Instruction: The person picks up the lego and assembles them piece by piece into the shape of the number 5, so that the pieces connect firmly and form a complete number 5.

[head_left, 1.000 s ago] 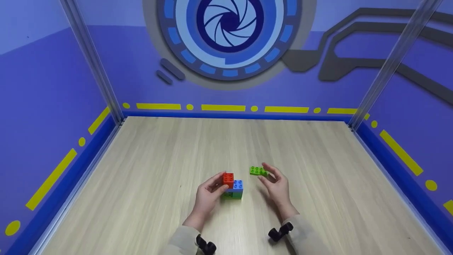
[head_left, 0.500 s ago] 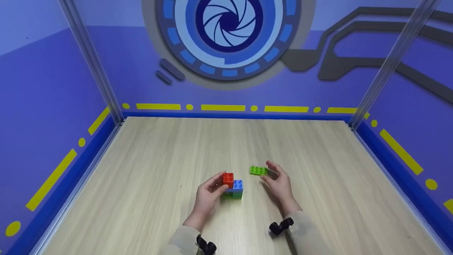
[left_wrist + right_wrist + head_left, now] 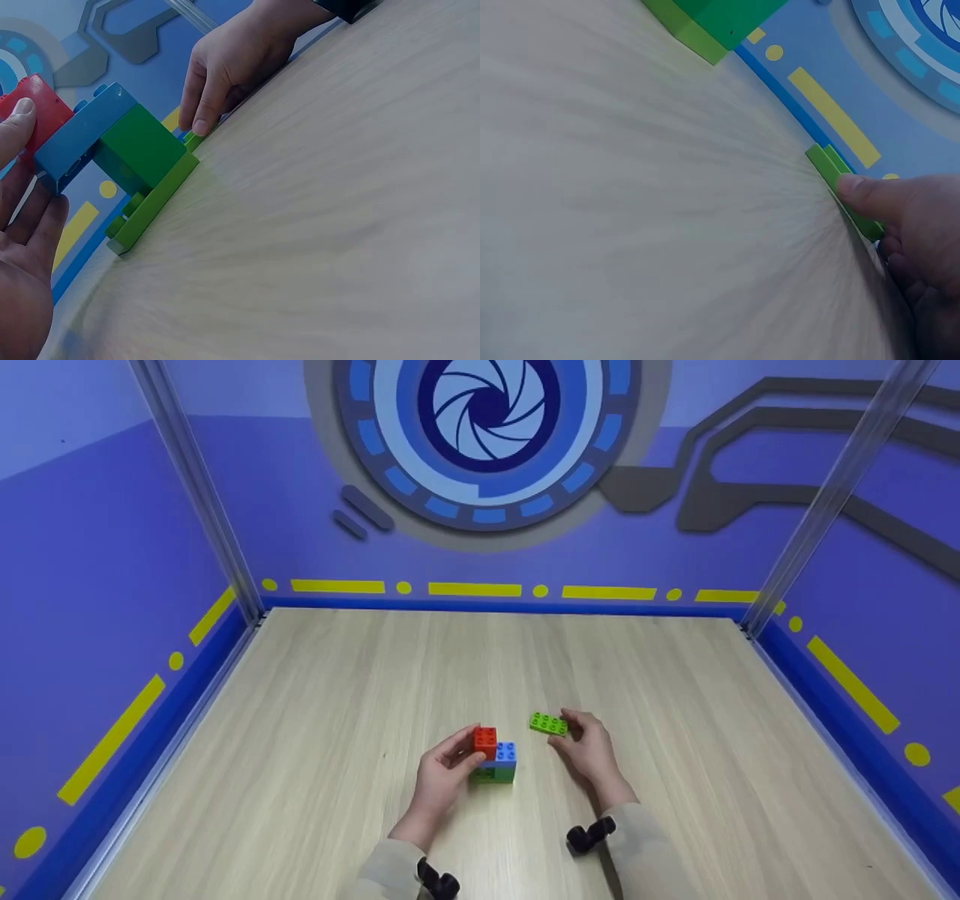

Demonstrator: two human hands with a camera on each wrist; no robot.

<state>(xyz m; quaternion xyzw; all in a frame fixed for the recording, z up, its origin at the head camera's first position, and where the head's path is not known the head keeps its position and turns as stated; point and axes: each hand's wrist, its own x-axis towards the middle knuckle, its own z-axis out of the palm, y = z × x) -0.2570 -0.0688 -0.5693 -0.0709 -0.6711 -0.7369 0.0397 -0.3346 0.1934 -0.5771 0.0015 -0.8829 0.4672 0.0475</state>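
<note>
A small stack of building bricks stands on the wooden table, with a red brick (image 3: 485,742) on a blue brick (image 3: 506,752), a dark green brick (image 3: 146,146) below and a light green brick (image 3: 154,210) with studs as its base. My left hand (image 3: 441,776) holds the stack's upper left, its thumb on the red brick's side. To the right and farther back, a loose light green brick (image 3: 548,724) lies studs up. My right hand (image 3: 592,750) pinches its right end, the thumb (image 3: 855,187) on its near side. My other right fingers are partly hidden in the right wrist view.
The pale wooden table (image 3: 360,682) meets blue-purple panels at its back and sides. Metal posts (image 3: 202,495) stand at the back corners. Each wrist carries a black camera mount (image 3: 590,836). A gap of bare table lies between stack and loose brick.
My right thumb and fingers spread a little away from the loose green brick, then drew in on it again. The brick has turned slightly. My left hand and the stack stay put.
</note>
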